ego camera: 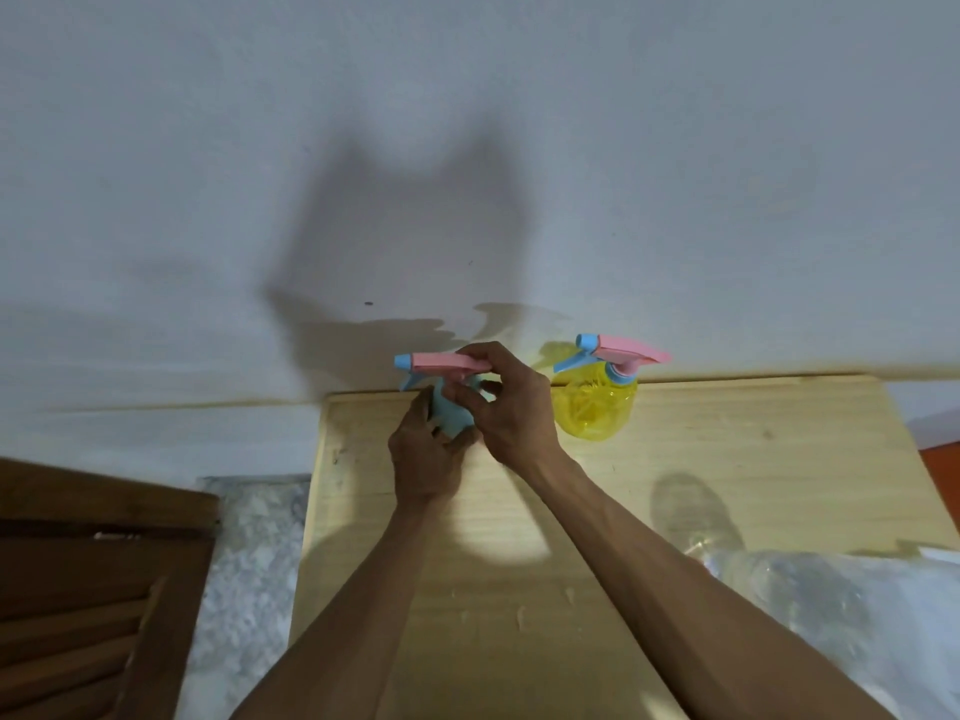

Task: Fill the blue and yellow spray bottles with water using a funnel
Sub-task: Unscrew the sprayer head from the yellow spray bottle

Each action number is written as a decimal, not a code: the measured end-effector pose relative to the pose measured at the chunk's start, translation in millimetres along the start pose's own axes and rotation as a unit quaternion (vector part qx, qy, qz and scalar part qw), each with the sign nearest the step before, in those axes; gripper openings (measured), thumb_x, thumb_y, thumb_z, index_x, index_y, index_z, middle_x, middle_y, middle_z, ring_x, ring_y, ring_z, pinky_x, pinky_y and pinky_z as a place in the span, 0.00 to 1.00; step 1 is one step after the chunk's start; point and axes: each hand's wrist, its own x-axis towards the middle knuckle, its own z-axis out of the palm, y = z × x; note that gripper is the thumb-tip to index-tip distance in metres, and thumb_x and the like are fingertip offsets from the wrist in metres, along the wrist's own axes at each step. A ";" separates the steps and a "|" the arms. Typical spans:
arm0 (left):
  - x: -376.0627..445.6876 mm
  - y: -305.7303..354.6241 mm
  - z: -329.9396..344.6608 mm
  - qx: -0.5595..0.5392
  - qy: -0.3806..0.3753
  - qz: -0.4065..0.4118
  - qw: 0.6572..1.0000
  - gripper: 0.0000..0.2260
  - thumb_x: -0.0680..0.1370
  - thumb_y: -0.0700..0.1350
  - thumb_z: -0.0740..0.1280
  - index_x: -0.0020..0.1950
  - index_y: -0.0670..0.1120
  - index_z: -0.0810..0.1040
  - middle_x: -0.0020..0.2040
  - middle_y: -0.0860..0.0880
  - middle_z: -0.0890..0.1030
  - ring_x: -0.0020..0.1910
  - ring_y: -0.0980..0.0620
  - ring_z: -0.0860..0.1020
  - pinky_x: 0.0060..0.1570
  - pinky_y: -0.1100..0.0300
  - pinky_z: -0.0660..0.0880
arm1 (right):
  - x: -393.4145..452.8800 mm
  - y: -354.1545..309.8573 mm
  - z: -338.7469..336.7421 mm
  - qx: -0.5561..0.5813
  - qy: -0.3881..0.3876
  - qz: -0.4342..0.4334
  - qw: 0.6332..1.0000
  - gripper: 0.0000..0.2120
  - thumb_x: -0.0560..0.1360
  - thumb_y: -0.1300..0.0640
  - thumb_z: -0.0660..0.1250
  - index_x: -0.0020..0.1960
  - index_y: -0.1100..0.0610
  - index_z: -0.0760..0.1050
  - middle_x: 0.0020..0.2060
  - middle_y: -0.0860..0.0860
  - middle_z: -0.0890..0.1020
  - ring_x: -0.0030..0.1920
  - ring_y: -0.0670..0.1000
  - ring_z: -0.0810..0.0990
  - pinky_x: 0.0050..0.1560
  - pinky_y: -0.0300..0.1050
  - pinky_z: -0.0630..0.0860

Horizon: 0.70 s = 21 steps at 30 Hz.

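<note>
A pale wooden tabletop meets a white wall at its far edge; a dark brown slatted wooden panel lies near left.

dim indoor light, lit from behind the viewer | a broad dark shadow is cast on the wall | yellow light is thrown beside the yellow bottle | edges are bowed by wide-angle distortion | lower right corner is blurred
</note>
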 end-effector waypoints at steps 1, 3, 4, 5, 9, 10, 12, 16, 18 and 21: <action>-0.2 1.6 -1.5 0.008 -0.008 0.001 1.000 0.30 0.68 0.43 0.80 0.68 0.41 0.74 0.60 0.44 0.82 0.60 0.46 0.81 0.57 0.47 0.80 | -1.8 -0.5 -0.9 0.000 0.005 0.001 1.000 0.20 0.71 0.60 0.78 0.60 0.53 0.79 0.48 0.42 0.82 0.51 0.48 0.82 0.53 0.47 0.82; -2.2 3.8 -6.0 0.049 -0.034 0.001 0.998 0.33 0.67 0.46 0.80 0.69 0.43 0.73 0.61 0.45 0.81 0.61 0.45 0.80 0.59 0.53 0.77 | -8.8 -1.3 -4.2 -0.004 0.029 0.000 1.000 0.23 0.71 0.60 0.78 0.64 0.53 0.77 0.51 0.43 0.82 0.53 0.45 0.81 0.52 0.42 0.81; -4.6 4.4 -9.1 0.072 -0.048 -0.006 0.996 0.35 0.67 0.49 0.80 0.70 0.43 0.71 0.62 0.45 0.80 0.62 0.45 0.78 0.59 0.56 0.75 | -14.5 -1.1 -6.6 -0.006 0.046 0.002 0.999 0.24 0.71 0.60 0.78 0.64 0.53 0.76 0.52 0.43 0.82 0.54 0.45 0.81 0.51 0.41 0.80; -8.5 4.4 -12.8 0.093 -0.059 -0.024 0.994 0.36 0.67 0.50 0.80 0.71 0.42 0.70 0.64 0.45 0.79 0.64 0.45 0.77 0.58 0.57 0.73 | -21.9 -0.2 -9.1 -0.004 0.065 0.009 0.998 0.23 0.71 0.61 0.77 0.64 0.53 0.76 0.52 0.44 0.81 0.54 0.46 0.81 0.50 0.42 0.80; -40.8 -7.5 -26.8 0.119 -0.066 -0.082 0.987 0.32 0.71 0.47 0.77 0.70 0.42 0.69 0.67 0.43 0.76 0.66 0.42 0.74 0.62 0.54 0.70 | -62.0 1.8 -23.0 0.023 0.135 0.058 0.989 0.17 0.71 0.64 0.76 0.54 0.51 0.75 0.44 0.44 0.80 0.47 0.46 0.80 0.44 0.45 0.81; -50.0 -10.8 -29.3 0.116 -0.071 -0.081 0.987 0.29 0.71 0.46 0.76 0.69 0.42 0.71 0.66 0.43 0.77 0.65 0.43 0.75 0.62 0.55 0.71 | -72.8 1.8 -27.5 0.024 0.154 0.070 0.985 0.16 0.71 0.65 0.76 0.53 0.52 0.75 0.43 0.45 0.80 0.46 0.47 0.80 0.43 0.44 0.81; -64.4 -12.7 -31.1 0.111 -0.083 -0.072 0.988 0.25 0.71 0.47 0.75 0.65 0.42 0.74 0.62 0.43 0.79 0.62 0.43 0.77 0.60 0.55 0.72 | -90.4 0.9 -39.6 0.023 0.196 0.082 0.977 0.13 0.72 0.66 0.75 0.51 0.54 0.76 0.42 0.47 0.80 0.44 0.50 0.80 0.41 0.42 0.81; -80.5 2.2 -19.3 0.082 -0.119 -0.054 0.988 0.22 0.72 0.47 0.75 0.63 0.43 0.75 0.59 0.45 0.81 0.59 0.45 0.78 0.58 0.56 0.72 | -101.6 -5.1 -68.3 0.028 0.275 0.087 0.957 0.13 0.72 0.64 0.74 0.53 0.55 0.75 0.45 0.52 0.81 0.46 0.53 0.80 0.39 0.29 0.75; -85.4 12.7 -8.5 0.071 -0.133 -0.031 0.988 0.23 0.72 0.47 0.76 0.64 0.43 0.75 0.59 0.45 0.81 0.59 0.46 0.78 0.58 0.56 0.73 | -96.5 -7.4 -82.5 0.014 0.295 0.098 0.950 0.16 0.73 0.62 0.75 0.57 0.54 0.75 0.48 0.51 0.81 0.49 0.52 0.80 0.41 0.25 0.71; -81.1 30.1 13.2 0.060 -0.157 -0.006 0.986 0.28 0.72 0.47 0.76 0.68 0.43 0.72 0.64 0.45 0.78 0.63 0.45 0.76 0.64 0.51 0.72 | -79.5 -6.2 -97.5 0.002 0.286 0.113 0.952 0.22 0.73 0.58 0.75 0.65 0.53 0.73 0.54 0.49 0.81 0.52 0.50 0.80 0.48 0.31 0.71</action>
